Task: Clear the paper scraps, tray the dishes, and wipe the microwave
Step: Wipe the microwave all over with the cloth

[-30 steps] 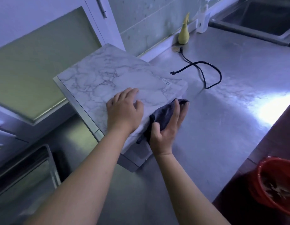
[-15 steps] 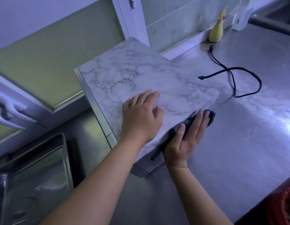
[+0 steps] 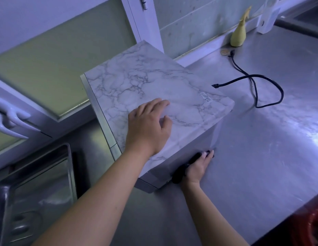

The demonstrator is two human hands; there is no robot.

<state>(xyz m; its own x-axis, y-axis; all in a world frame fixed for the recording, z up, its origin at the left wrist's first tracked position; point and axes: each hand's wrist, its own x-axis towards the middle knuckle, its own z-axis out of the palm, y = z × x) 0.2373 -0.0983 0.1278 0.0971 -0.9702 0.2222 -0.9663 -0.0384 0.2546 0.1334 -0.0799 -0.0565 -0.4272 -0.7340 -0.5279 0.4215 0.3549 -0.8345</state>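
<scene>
The microwave (image 3: 136, 82), wrapped in a white marble pattern, stands on the steel counter (image 3: 252, 157) near the wall. My left hand (image 3: 149, 128) rests flat on its top near the front edge, fingers spread. My right hand (image 3: 199, 166) presses a dark cloth (image 3: 181, 170) against the lower part of the microwave's right side, close to the counter. The fingers lie straight over the cloth, most of which is hidden under the hand.
A black power cord (image 3: 257, 89) loops unplugged on the counter behind the microwave. A yellow bottle (image 3: 239, 35) stands by the wall. A steel tray (image 3: 35, 192) sits lower left, a red bucket (image 3: 314, 226) at the lower right edge, and a cabinet door (image 3: 62, 55) hangs upper left.
My right hand has slid the cloth down the microwave's right side from the top edge to near the counter. My left hand stays on top. The view has shifted left.
</scene>
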